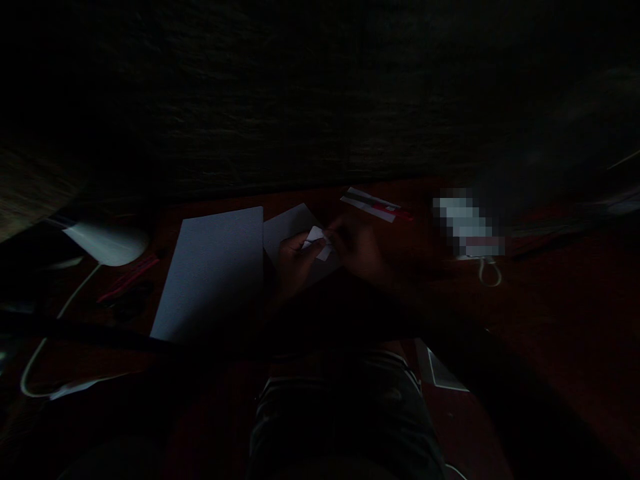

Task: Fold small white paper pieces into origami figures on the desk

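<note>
In dim light, a small white piece of paper (pixel 315 235) is held between my two hands, and it looks folded. My left hand (pixel 295 263) pinches it from the left, thumb over its lower edge. From the right, the closed fingers of my right hand (pixel 357 247) meet its right edge; their exact grip is dark. Beneath both hands lies a grey-white sheet (pixel 285 223), partly covered by them. Left of it rests a larger pale sheet or pad (pixel 215 267).
Behind my right hand lies a red-handled, flat strip-like item (pixel 375 205). A blurred pale object (pixel 465 223) with a looped cord is at right. At left are a white lamp-like object (pixel 107 243) with a cable, a pink-red item (pixel 130 277) and dark scissors-like loops (pixel 133 297).
</note>
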Demonstrator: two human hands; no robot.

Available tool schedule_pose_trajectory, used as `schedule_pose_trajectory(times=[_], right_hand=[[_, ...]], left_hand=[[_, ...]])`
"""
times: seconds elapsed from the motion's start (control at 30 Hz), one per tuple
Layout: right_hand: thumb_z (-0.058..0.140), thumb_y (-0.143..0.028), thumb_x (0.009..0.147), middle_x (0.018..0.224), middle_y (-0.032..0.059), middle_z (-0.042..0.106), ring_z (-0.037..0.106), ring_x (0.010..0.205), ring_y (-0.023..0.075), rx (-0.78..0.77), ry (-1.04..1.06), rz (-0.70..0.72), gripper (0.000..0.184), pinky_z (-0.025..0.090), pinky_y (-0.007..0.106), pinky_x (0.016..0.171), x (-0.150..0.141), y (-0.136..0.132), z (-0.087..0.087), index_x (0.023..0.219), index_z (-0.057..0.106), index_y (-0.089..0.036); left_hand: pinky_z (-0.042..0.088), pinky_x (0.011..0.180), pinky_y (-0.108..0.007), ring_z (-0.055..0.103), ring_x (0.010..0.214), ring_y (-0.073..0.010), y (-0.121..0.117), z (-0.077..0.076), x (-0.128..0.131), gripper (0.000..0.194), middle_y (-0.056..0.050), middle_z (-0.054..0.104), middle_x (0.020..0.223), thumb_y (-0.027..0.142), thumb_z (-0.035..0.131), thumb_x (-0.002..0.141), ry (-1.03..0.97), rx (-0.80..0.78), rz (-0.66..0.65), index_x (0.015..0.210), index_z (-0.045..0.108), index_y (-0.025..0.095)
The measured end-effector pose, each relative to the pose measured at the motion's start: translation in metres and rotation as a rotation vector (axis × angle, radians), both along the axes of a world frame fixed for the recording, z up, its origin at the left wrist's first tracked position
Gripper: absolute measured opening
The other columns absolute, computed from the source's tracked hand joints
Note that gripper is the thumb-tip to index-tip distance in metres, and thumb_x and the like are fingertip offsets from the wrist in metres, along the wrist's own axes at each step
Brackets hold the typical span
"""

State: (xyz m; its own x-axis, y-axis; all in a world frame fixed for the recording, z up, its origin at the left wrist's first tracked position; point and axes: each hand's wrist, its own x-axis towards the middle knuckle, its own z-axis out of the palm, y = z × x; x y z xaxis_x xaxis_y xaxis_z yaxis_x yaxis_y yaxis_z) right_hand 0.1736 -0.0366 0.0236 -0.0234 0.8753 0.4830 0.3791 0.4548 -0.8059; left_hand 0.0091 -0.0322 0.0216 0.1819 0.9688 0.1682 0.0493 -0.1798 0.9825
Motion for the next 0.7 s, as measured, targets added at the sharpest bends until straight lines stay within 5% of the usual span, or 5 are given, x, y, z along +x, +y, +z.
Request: schedule_pose_trajectory(times=[0.17,0.3,0.7], right_hand=[[0.067,-0.047,0.094,0.087,0.0013,0.065,0.060,0.076,0.0150,-0.093,0.189,0.063,0.026,0.048,0.028,0.068,0.001,0.002,-0.003,0.097,0.059,-0.022],[0.056,-0.061,0.099,0.073,0.0004,0.061,0.057,0.067,0.0143,-0.168,0.175,0.167,0.044,0.045,0.028,0.063,0.007,0.001,0.002,0.084,0.063,-0.020],[0.079,-0.050,0.079,0.074,0.0001,0.065,0.057,0.071,0.0150,-0.238,0.229,0.193,0.033,0.046,0.029,0.069,0.011,0.001,0.009,0.073,0.066,-0.020]], left_hand=[[0.049,0.061,-0.026,0.062,0.063,-0.0144,-0.002,0.001,0.000,0.022,-0.001,0.072,0.070,0.040,0.077,0.079,-0.087,-0.069,-0.022,0.079,0.076,0.017],[0.049,0.061,-0.027,0.064,0.062,-0.0150,-0.003,0.003,0.000,0.025,-0.002,0.073,0.071,0.041,0.080,0.078,-0.120,-0.106,-0.031,0.080,0.076,0.017],[0.045,0.059,-0.025,0.059,0.063,-0.0135,-0.005,0.007,0.000,0.031,0.000,0.070,0.069,0.048,0.081,0.081,-0.053,-0.006,-0.063,0.077,0.076,0.018]])
